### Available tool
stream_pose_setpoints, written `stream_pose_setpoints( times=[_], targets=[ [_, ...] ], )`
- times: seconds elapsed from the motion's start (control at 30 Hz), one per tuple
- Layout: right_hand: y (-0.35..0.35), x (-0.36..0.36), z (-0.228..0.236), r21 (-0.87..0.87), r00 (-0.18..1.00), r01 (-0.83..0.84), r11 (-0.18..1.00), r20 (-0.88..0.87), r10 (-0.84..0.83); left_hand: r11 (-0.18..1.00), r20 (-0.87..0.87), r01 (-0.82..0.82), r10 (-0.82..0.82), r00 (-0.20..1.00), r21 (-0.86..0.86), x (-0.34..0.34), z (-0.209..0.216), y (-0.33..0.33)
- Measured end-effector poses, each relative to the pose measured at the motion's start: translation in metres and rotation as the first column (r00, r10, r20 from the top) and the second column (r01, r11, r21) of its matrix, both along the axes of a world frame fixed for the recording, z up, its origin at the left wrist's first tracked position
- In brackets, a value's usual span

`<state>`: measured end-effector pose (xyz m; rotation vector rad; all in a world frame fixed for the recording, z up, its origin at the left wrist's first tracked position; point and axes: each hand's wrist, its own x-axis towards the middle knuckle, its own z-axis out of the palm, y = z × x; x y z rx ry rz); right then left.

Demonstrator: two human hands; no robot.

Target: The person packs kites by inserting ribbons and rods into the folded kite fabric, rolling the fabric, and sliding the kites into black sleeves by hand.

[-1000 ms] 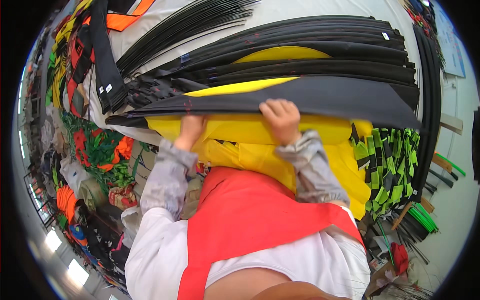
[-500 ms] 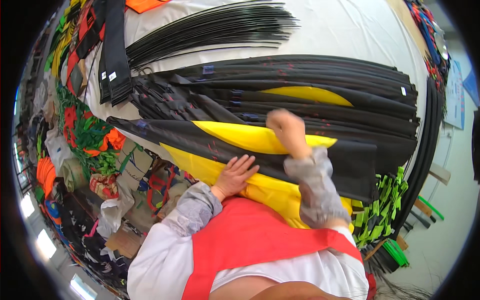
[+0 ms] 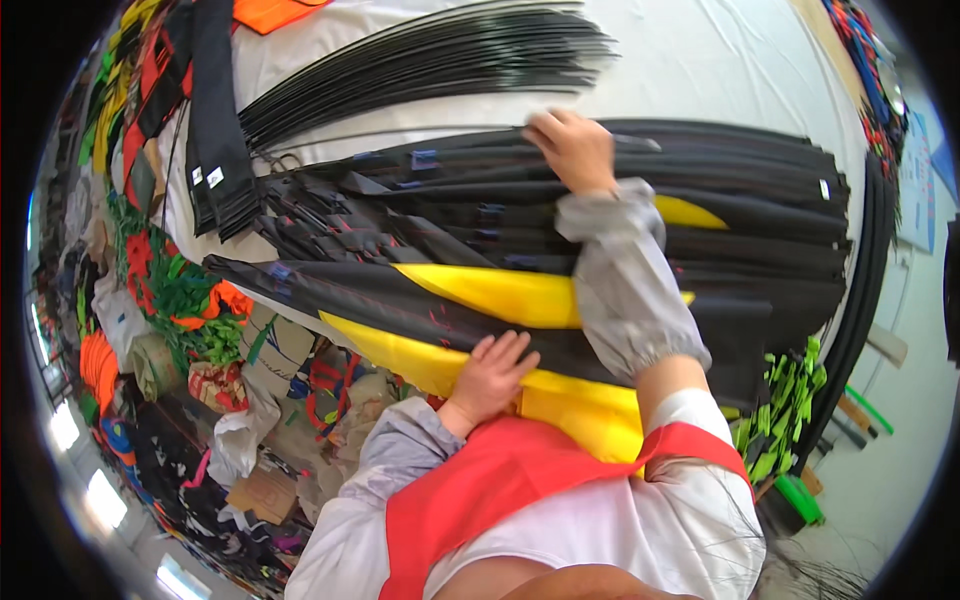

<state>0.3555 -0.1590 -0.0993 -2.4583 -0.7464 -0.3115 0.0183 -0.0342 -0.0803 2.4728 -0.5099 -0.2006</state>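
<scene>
Compared with half a second ago, the right hand (image 3: 577, 150) is shifted away from the red apron (image 3: 500, 465), from above the black and yellow cloth (image 3: 490, 292) to the far edge of the stack of black cloth (image 3: 540, 215); the left hand (image 3: 492, 378) is kept on the near cloth.

Everything is carried by the white-covered table (image 3: 720, 60). The stack is laid lengthwise across it, its layers staggered, probably so that single pieces can be lifted off. The black and yellow cloth is spread along the near edge, in front of the stack, where it is most easily reached. The bundle of thin black rods (image 3: 430, 60) is laid beyond the stack, seemingly to be kept within arm's length. Black straps (image 3: 215, 110) are draped at the left, and green strips (image 3: 790, 400) are heaped at the near right.

The left hand is placed palm down, fingers slightly spread, presumably to steady the cloth. The right arm is stretched forward over the stack, with the right hand's fingers curled downward. A single rod (image 3: 390, 133) is lined up with its fingertips; whether it is pinched cannot be told through the blur.
</scene>
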Motion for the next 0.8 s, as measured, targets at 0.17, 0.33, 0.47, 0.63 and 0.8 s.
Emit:
stream_pose_setpoints(
  times=[0.17,0.33,0.47,0.63,0.8],
  targets=[
    [-0.180,-0.176,0.048,0.243,0.856,0.353,0.904,-0.474,-0.207,0.995,0.172,-0.038,0.021,0.985,0.098,0.003,0.011,0.000],
    [-0.283,-0.302,-0.002,0.017,0.408,0.537,0.844,-0.880,-0.242,0.985,0.377,-0.031,-0.036,0.925,0.169,0.004,0.011,-0.015],
    [-0.259,-0.324,0.005,-0.063,0.666,0.492,0.868,-0.615,-0.422,0.972,0.199,-0.071,0.026,0.980,0.225,0.043,-0.009,-0.015],
    [-0.201,-0.351,0.066,0.184,0.928,0.214,0.959,-0.346,-0.140,0.896,0.210,-0.177,0.097,0.973,0.407,0.073,-0.009,-0.004],
    [-0.209,-0.366,0.038,-0.263,0.895,0.187,0.946,-0.352,-0.275,0.964,0.193,0.234,-0.256,0.947,0.128,0.036,0.050,-0.025]
  ],
)
